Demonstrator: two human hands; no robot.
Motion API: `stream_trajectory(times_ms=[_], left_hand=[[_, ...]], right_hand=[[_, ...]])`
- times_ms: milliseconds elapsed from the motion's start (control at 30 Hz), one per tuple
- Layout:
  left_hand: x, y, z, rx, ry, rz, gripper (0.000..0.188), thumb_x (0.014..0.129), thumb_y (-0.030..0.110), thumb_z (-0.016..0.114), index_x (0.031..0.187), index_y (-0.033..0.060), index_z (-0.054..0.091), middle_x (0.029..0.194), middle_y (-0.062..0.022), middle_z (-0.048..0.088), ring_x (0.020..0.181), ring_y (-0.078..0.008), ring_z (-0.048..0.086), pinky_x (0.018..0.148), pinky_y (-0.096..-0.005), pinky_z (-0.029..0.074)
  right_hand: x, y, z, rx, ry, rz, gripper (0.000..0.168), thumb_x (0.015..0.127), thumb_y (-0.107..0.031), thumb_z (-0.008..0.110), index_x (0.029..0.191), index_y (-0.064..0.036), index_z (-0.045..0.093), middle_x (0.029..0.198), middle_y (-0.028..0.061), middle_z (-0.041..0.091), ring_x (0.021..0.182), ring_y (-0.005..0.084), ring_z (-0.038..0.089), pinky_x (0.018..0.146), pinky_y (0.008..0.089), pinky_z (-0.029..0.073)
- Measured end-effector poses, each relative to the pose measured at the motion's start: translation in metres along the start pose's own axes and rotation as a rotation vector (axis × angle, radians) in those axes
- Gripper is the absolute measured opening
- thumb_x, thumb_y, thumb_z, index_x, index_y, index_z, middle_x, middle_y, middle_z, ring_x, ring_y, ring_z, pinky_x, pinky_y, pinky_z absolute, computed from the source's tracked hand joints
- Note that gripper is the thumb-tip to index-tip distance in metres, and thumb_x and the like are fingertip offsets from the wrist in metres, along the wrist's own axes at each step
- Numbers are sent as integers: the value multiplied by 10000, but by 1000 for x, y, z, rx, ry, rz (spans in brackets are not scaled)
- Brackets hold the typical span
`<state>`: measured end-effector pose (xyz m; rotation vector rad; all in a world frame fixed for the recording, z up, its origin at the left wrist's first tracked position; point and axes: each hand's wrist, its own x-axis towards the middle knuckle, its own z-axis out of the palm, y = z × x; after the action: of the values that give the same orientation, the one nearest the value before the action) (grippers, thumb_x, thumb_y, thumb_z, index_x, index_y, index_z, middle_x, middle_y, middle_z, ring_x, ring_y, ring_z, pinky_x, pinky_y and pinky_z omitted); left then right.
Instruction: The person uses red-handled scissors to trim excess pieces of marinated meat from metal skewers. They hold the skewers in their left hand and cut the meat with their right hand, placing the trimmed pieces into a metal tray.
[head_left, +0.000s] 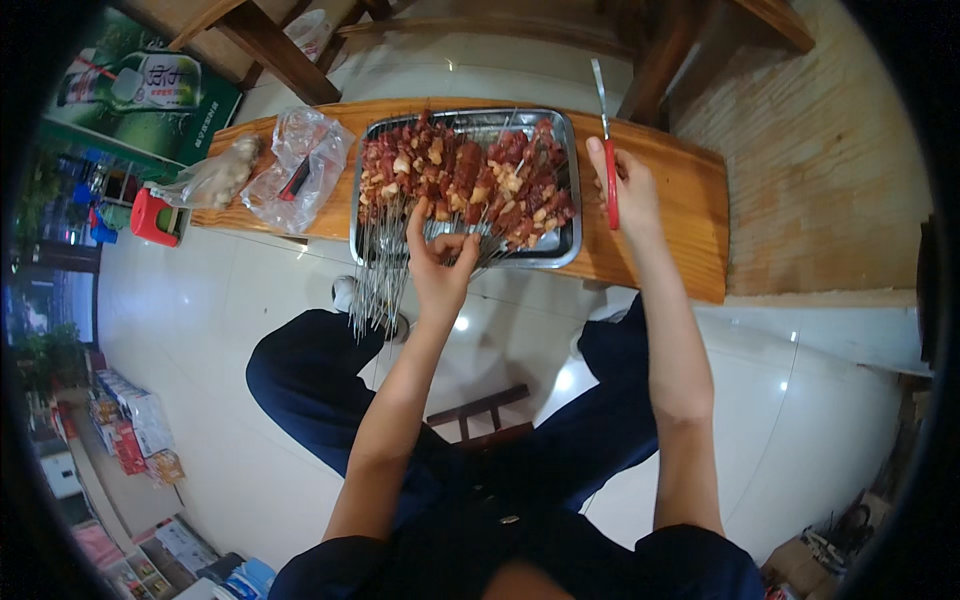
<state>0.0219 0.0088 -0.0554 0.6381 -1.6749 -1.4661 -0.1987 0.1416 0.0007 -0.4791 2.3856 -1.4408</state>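
Note:
A rectangular metal tray (571, 225) holds many metal skewers (379, 277) threaded with raw meat chunks (465, 169), some pale and fatty. The bare skewer ends stick out over the tray's near edge. My left hand (442, 266) is at that edge, its index finger against the meat and its thumb and other fingers bent over the skewers; whether it grips one cannot be told. To the right of the tray, my right hand (630, 187) holds red-handled scissors (611, 180), seen edge-on, with the metal blades pointing away from me.
The tray rests on a wooden bench (675, 187). Left of it lie a clear plastic bag (300, 165) with a black-and-red object and a bag of pale lumps (229, 176). A red stool (154, 217) stands beyond the bench's left end, and a wooden panel (810, 165) borders the right.

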Motion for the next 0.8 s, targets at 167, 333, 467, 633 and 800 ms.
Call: stream_trajectory(times_ms=[167,333,467,633,800], left_hand=[[-1,-2,2,-22,-3,-2,792,840,-42,698,1487,56,253,741,-17,647,663,-41,560,626,-177,442],[-1,0,1,-35,-42,-39,804,850,-47,691,1495,78,228,779,-38,662,690,-55,583,655,-181,454],[-1,-2,-1,3,-48,-7,802,857,-52,680,1497,78,214,790,-46,664,704,-68,597,675,-189,470],[-1,-3,-4,22,-52,-11,801,856,-58,676,1496,71,210,795,-50,664,724,-80,612,691,-199,482],[-2,-1,-3,22,-47,-15,800,858,-54,678,1495,72,211,793,-52,665,724,-80,615,689,-199,481]], right_hand=[[-40,-6,-27,-353,-157,-113,737,839,-704,562,839,28,644,760,250,648,796,424,645,764,454,496],[-35,9,-25,-268,-261,-82,677,848,-653,604,849,22,656,673,165,573,657,261,568,643,368,453],[-35,1,-20,-164,-281,-90,593,855,-569,666,803,21,652,607,81,480,590,136,452,562,302,389],[-39,-5,-19,-223,-212,-197,564,850,-519,698,712,23,622,554,64,438,544,148,413,529,326,369],[-46,-7,-19,-228,-163,-223,558,828,-508,724,692,25,638,543,132,498,514,228,492,529,354,413]])
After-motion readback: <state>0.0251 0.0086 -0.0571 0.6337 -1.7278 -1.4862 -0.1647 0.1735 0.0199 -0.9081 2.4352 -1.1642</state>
